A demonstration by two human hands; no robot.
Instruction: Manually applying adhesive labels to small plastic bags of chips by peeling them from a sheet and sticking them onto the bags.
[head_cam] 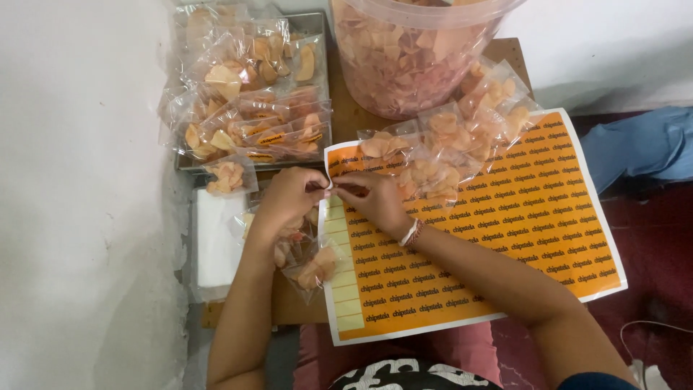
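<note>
Both hands are meeting fingertip to fingertip at the upper left corner of an orange sticker sheet [498, 238]. The left hand [289, 196] and right hand [375, 202] are pinching closed on something small, likely a sticker; a clear chip packet [307, 263] is lying just beneath the left hand.

I see an orange sticker sheet [505, 238] lying flat, one pale column already peeled at its left edge. Clear chip bags [447, 141] rest on its top edge. More labelled clear bags [253, 94] crowd a metal tray [317, 22] at upper left.
</note>
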